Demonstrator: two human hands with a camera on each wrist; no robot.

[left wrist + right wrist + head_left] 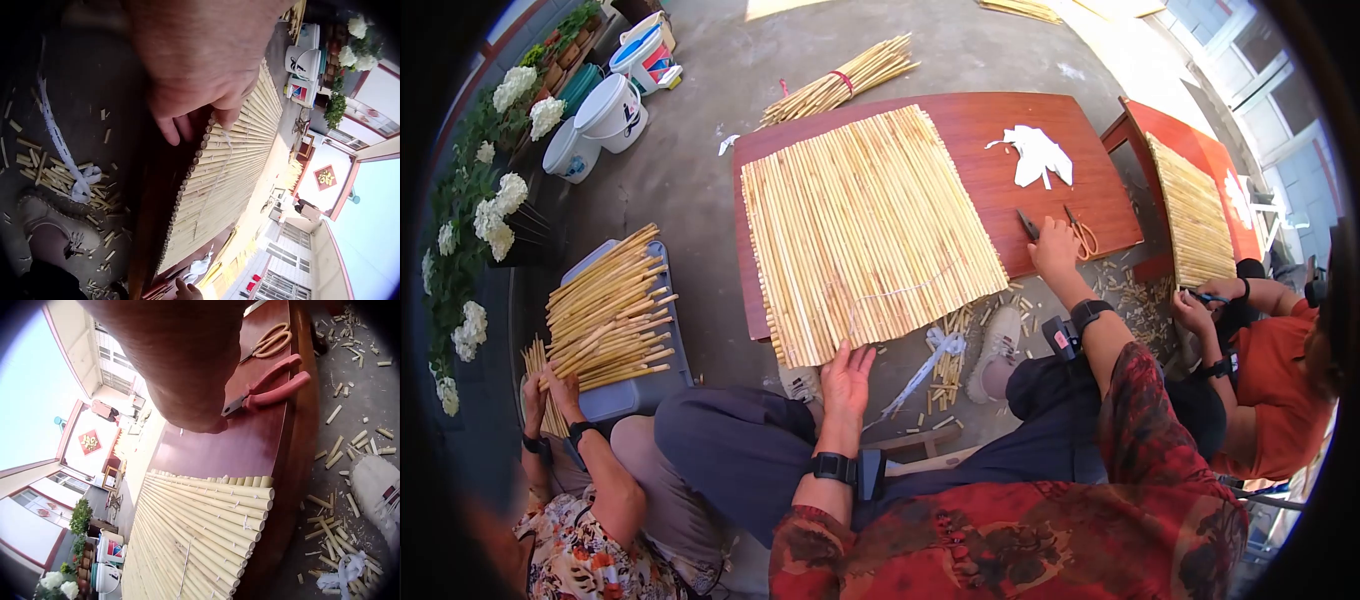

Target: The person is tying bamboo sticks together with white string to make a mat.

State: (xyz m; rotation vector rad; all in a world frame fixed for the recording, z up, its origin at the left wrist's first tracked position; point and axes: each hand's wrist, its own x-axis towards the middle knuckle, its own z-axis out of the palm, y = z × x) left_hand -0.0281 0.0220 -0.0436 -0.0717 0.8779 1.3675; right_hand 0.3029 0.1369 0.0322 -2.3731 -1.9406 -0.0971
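Head view: left hand [845,383] pinches mat [870,230], near edge; right hand [1056,250] over pliers [275,396], hold unclear.

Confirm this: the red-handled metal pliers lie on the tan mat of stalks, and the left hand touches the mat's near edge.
Wrong: the right wrist view shows the red-handled pliers on the reddish wooden table, beside the mat. The left hand does touch the mat's edge.
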